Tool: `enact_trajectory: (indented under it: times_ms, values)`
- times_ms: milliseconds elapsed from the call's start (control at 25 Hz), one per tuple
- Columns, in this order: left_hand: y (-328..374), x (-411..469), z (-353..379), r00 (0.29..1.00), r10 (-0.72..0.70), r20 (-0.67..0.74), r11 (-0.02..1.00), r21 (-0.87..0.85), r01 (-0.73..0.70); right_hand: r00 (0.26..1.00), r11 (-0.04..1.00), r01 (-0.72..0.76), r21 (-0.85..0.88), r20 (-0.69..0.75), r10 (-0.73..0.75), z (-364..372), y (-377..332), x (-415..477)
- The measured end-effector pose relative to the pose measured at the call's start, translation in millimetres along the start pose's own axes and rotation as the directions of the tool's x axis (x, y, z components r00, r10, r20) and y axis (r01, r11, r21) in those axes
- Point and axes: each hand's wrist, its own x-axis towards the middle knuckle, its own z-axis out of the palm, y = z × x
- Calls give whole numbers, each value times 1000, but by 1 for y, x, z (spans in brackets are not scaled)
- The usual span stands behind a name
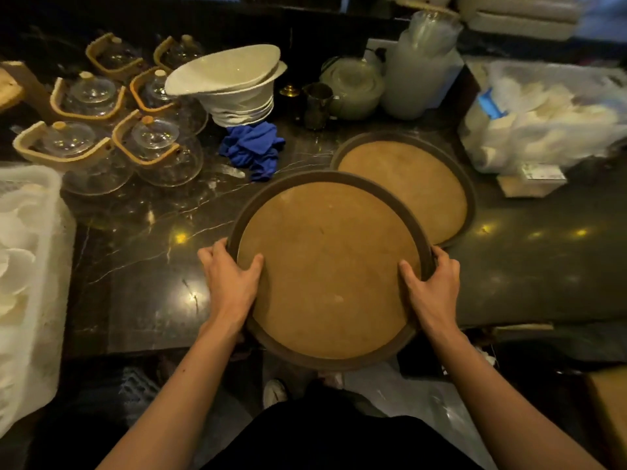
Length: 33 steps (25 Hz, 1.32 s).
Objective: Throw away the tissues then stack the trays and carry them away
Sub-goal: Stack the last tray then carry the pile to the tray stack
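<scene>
A round tray (327, 266) with a dark rim and tan cork-like inside is held over the counter's front edge, tilted slightly. My left hand (230, 276) grips its left rim, thumb lying on the tan surface. My right hand (432, 283) grips its right rim the same way. A second matching tray (407, 184) lies flat on the dark marble counter behind and to the right, its near-left part hidden under the held tray. Both trays are bare. No tissues are visible on them.
Several glass teapots (149, 144) with wooden handles crowd the counter's left. A stack of white bowls (234, 86) and a blue cloth (254, 149) sit behind the trays. White plastic bins stand at far left (27, 266) and right (549, 113). A metal jug (317, 105) stands behind.
</scene>
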Motion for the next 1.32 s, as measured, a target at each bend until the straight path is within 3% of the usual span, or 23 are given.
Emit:
enact_trajectory:
  times_ms: [160, 360, 840, 1320]
  values:
    - [30, -2, 44, 995, 63, 73, 998, 15, -64, 991, 998, -64, 26, -119, 66, -33, 30, 14]
    - [74, -9, 103, 989, 114, 90, 992, 37, -118, 979, 988, -115, 103, -158, 130, -62, 72, 57]
    - [148, -12, 203, 998, -6, -61, 989, 147, 15, 993, 981, -100, 164, 86, 86, -82, 117, 214]
    - [147, 61, 219, 999, 12, 33, 985, 174, -17, 990, 988, -95, 122, 112, 81, -38, 91, 280]
